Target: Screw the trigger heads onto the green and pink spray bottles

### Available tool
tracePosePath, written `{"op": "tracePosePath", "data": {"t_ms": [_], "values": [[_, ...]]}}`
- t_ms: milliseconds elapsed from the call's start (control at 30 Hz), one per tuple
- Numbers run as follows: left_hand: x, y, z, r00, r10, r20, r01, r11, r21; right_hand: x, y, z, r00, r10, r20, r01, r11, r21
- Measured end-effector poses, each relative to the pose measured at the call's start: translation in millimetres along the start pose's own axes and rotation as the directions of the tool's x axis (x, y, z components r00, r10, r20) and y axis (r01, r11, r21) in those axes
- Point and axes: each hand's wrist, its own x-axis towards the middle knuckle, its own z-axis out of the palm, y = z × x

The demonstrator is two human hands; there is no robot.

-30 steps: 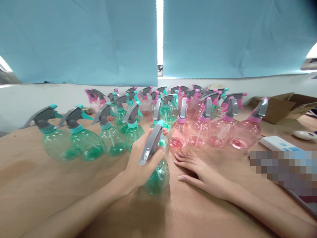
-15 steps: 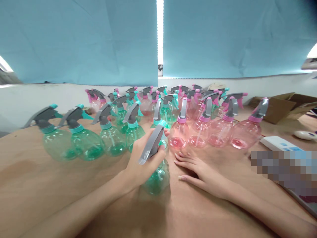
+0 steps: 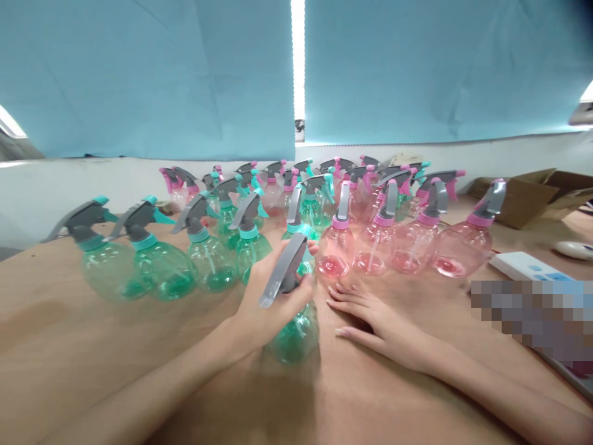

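Note:
My left hand [image 3: 266, 293] is wrapped round the neck of a green spray bottle [image 3: 296, 337], which stands in front of me with its grey trigger head above the fingers. Part of its neck is hidden by the hand. My right hand [image 3: 365, 315] lies on the table [image 3: 370, 395] with fingers stretched out, holding nothing. Just beyond its fingertips stands a pink spray bottle [image 3: 334, 253], one of several in a row at the right. Several green spray bottles, among them a near one [image 3: 167, 275], form a row at the left.
Behind the front rows, more green and pink spray bottles [image 3: 271, 194] crowd toward the wall. At the right are an open cardboard box [image 3: 532, 198], a white computer mouse [image 3: 574, 250], a white box [image 3: 523, 266] and a blurred-out patch. Blue sheets [image 3: 152, 74] hang behind.
Hardly anything differs. My left hand keeps its hold on the green spray bottle, and my right hand stays flat on the table. The view has shifted very slightly.

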Motion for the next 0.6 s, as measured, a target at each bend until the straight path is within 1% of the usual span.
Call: {"op": "tracePosePath", "data": {"t_ms": [167, 267, 400, 600], "values": [[-1.1, -0.2, 0.0, 1.000, -0.016, 0.009, 0.015, 1.000, 0.025, -0.6, 1.6, -0.1, 1.000, -0.011, -0.011, 0.011, 1.000, 0.011], [-1.8, -0.8, 0.1, 1.000, -0.022, 0.011, 0.022, 0.999, 0.037, -0.5, 1.3, -0.4, 1.000, 0.000, 0.008, 0.000, 1.000, -0.002], [-1.7, -2.3, -0.1, 1.000, -0.003, 0.023, 0.002, 0.999, 0.044, -0.2, 0.1, -0.6, 1.000, 0.015, 0.022, -0.015, 1.000, 0.003], [-1.3, -6.7, 0.5, 1.000, 0.001, 0.011, -0.002, 0.998, 0.063, -0.1, 1.0, 0.3, 1.000, 0.002, 0.000, -0.002, 1.000, 0.016]]}}
